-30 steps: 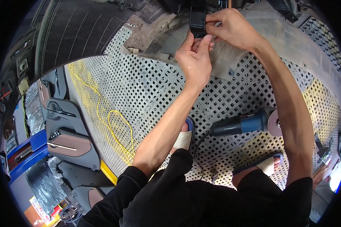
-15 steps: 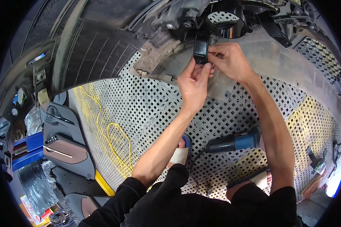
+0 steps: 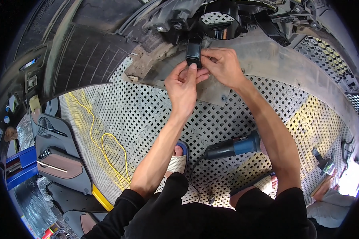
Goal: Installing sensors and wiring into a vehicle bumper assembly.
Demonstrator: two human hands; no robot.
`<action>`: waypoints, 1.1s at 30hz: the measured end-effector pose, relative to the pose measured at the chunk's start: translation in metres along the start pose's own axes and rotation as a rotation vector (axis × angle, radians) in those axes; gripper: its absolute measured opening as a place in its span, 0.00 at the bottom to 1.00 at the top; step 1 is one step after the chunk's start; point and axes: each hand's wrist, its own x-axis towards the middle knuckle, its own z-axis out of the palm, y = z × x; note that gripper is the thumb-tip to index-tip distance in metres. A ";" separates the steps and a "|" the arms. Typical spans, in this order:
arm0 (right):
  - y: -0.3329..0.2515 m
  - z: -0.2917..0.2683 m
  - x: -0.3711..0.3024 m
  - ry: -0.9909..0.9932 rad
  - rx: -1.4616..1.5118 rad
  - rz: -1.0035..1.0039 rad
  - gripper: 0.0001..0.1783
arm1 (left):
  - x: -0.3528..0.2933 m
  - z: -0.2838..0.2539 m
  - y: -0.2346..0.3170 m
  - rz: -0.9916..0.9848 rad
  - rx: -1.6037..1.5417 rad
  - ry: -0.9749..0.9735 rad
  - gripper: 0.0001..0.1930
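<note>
A glossy black bracket (image 3: 194, 48) hangs down from the dark underside of a car bumper (image 3: 275, 59), at the upper middle of the view. My left hand (image 3: 182, 85) grips its lower end, the thumb pressed on the front and the fingers behind. From the right, my right hand (image 3: 224, 67) pinches at the bracket's side edge with thumb and forefinger. Whether something small sits between those fingertips cannot be seen. Just above and to the right is a round black housing (image 3: 231, 32), open in the middle.
An angle grinder (image 3: 235, 148) lies on the perforated floor tiles (image 3: 143, 107) between my arms. A yellow cord (image 3: 103, 148) loops at left, beside stacked door panels (image 3: 58, 139). Another person's foot (image 3: 324, 187) and a lamp-like tool (image 3: 325, 164) are at lower right. A second black bracket (image 3: 272, 28) hangs at upper right.
The whole view has shifted, so everything appears farther left. My left thumb has moved up onto the front of the bracket's lower end. My right hand keeps its pinch.
</note>
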 end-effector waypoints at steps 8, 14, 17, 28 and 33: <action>0.010 -0.009 0.017 -0.153 -0.168 -0.245 0.09 | 0.003 -0.010 0.009 -0.109 -0.046 -0.016 0.20; 0.005 -0.019 0.028 -0.402 -0.115 -0.135 0.10 | 0.020 -0.034 0.015 -0.254 -0.073 -0.113 0.11; 0.001 -0.014 0.022 -0.317 -0.014 -0.121 0.09 | 0.026 -0.049 0.007 -0.266 -0.122 -0.125 0.11; 0.003 -0.024 0.014 -0.240 0.111 0.038 0.09 | 0.022 -0.028 0.000 -0.190 0.048 -0.102 0.26; -0.001 -0.019 0.019 -0.295 0.147 0.073 0.11 | 0.027 -0.042 0.000 -0.200 0.101 -0.102 0.27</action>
